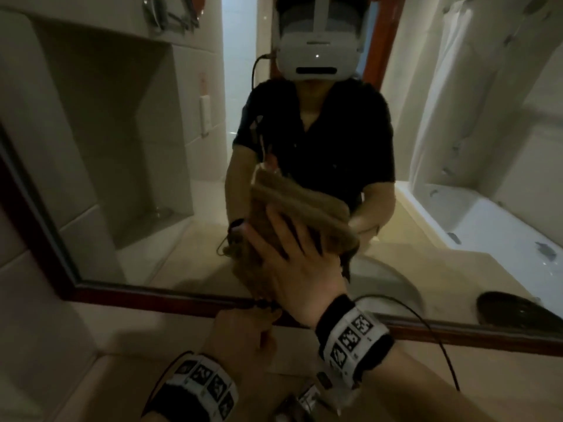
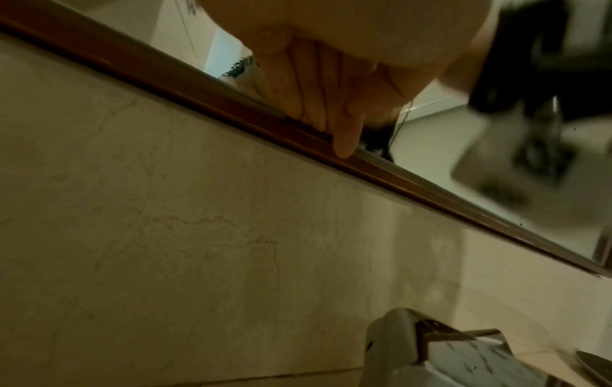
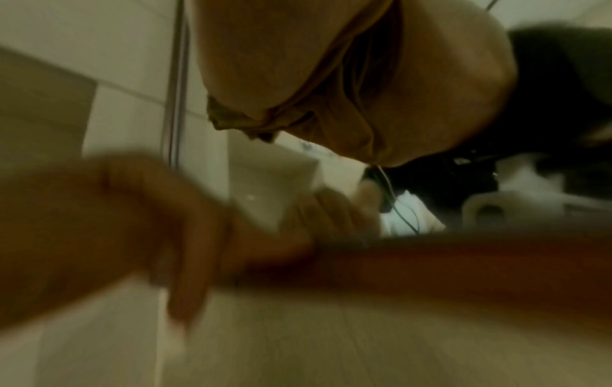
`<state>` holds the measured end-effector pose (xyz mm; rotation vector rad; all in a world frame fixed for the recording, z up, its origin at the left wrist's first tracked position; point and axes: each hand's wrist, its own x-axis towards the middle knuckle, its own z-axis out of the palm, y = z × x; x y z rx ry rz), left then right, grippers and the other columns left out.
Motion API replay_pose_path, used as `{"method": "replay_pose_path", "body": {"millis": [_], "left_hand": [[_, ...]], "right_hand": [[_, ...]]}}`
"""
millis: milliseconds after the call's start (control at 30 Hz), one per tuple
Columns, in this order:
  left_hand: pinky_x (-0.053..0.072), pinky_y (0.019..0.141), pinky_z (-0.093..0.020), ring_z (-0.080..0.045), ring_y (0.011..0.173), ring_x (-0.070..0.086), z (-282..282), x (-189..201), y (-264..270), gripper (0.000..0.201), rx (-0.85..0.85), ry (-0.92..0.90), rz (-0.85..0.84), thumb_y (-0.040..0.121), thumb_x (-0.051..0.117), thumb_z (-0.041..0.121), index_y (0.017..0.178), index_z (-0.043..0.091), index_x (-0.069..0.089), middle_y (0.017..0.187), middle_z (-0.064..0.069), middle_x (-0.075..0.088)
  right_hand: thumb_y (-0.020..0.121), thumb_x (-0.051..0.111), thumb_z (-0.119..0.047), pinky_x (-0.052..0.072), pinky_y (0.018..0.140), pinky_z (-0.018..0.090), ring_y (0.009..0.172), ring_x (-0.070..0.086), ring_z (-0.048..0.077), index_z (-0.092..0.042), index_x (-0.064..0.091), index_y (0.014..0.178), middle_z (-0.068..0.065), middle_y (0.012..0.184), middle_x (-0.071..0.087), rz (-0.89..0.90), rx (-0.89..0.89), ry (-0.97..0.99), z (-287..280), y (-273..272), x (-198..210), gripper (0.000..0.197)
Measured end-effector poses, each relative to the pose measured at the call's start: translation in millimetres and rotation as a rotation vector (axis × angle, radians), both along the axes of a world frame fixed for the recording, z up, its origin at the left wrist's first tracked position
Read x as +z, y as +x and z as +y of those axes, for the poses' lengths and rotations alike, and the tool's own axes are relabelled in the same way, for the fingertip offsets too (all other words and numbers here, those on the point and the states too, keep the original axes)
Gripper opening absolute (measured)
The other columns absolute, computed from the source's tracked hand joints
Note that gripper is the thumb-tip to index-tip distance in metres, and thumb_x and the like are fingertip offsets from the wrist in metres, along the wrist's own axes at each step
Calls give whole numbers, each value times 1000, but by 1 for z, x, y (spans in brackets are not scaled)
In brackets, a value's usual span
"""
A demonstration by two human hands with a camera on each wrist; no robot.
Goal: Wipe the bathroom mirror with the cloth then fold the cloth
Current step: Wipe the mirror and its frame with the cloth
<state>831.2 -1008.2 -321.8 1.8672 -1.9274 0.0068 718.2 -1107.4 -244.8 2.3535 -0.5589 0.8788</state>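
We face the bathroom mirror (image 1: 128,153), the largest thing in view; its dark red-brown frame (image 1: 170,295) runs from 9 o'clock down along the bottom toward 4 o'clock. The glass is open from 9 to 12 o'clock and again around 2 o'clock, where it reflects pale tiled walls and a white bathtub. Below the frame lies the beige stone desk (image 1: 100,373), with a bare stretch at 7 o'clock and a chrome tap (image 1: 300,400) at 6 o'clock. At 4 o'clock a dark dish (image 1: 518,309) sits against the frame.

The brown cloth (image 1: 243,266) is flat on the glass just below centre, its lower edge near the frame. Our right hand (image 1: 300,269) presses it there with fingers spread and straight, a released grip that pins the cloth with the palm. Our left hand (image 1: 243,333) is at 6 o'clock, fingers curled with the tips touching the frame's lower rail; from the wrist view it seems to grasp nothing, though blur leaves that unsure.
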Motion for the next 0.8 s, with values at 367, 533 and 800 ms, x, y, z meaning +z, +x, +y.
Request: {"method": "replay_pose_path", "body": {"millis": [367, 533, 800], "left_hand": [[50, 68, -32, -22, 76, 63, -2, 29, -18, 44, 85, 224, -140, 77, 29, 38, 86, 20, 68, 86, -4, 70], [31, 60, -28, -18, 80, 54, -8, 39, -19, 38, 58, 389, -340, 96, 38, 33, 123, 19, 61, 100, -2, 67], [50, 77, -30, -15, 89, 63, -5, 26, -15, 42, 153, 340, -223, 96, 38, 31, 135, 29, 55, 108, 5, 69]], "right_hand": [[86, 61, -34, 44, 96, 46, 140, 27, 30, -35, 31, 150, 3, 157, 21, 96, 16, 187, -2, -40, 2, 70], [95, 47, -33, 14, 115, 57, 148, 7, 35, -33, 20, 154, 14, 161, 10, -160, -84, 19, -13, -28, 140, 64], [94, 49, -37, 4, 115, 55, 148, 7, 32, -36, 15, 154, 8, 162, 5, -105, 0, -34, -14, -15, 55, 68]]}}
